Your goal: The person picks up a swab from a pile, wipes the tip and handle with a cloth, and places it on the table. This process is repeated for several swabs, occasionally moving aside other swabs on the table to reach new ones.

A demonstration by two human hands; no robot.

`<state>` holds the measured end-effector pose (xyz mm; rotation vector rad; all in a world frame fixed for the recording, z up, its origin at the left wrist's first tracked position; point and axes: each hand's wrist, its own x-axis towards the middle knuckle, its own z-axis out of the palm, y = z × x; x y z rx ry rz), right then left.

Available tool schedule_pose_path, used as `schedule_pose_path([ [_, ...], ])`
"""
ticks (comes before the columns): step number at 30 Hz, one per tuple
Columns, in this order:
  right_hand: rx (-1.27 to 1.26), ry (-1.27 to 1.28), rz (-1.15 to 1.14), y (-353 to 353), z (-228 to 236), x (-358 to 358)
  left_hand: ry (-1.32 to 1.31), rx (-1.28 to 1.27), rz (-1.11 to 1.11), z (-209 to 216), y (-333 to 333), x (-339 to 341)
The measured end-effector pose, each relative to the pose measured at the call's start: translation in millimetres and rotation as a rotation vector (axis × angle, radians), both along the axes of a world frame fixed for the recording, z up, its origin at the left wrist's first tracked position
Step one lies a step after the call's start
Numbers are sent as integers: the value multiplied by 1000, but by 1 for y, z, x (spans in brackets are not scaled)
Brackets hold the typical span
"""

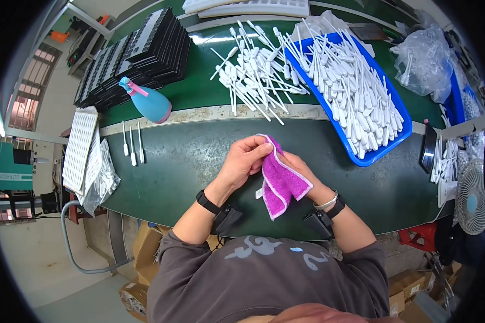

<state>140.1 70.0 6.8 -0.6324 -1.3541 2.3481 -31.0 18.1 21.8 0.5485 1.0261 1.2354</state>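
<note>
A purple cloth [282, 184] with a white stitched edge hangs between my hands over the front of the dark green table [188, 188]. My left hand [240, 162] pinches its upper part between thumb and fingers. On the other side, my right hand [304, 171] grips it too, its fingers partly hidden behind the fabric. Beyond my hands lies a loose heap of white plastic sticks [253, 70], each with a thick end and a thin stem. More of them fill a blue tray [339, 141] at the right. Three single sticks [133, 157] lie side by side at the left.
A turquoise spray bottle [150, 104] stands at the left before stacked black trays [161, 54]. White perforated trays [80, 151] and a bag of white parts [106, 177] rest at the left edge. At the right are a clear plastic bag [425, 59] and a white fan [473, 199].
</note>
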Motion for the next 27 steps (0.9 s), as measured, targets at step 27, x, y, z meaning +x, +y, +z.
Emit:
schedule_pose_path([
  [27, -538, 414, 246, -1, -54, -1, 385, 458, 374, 48, 267, -35],
])
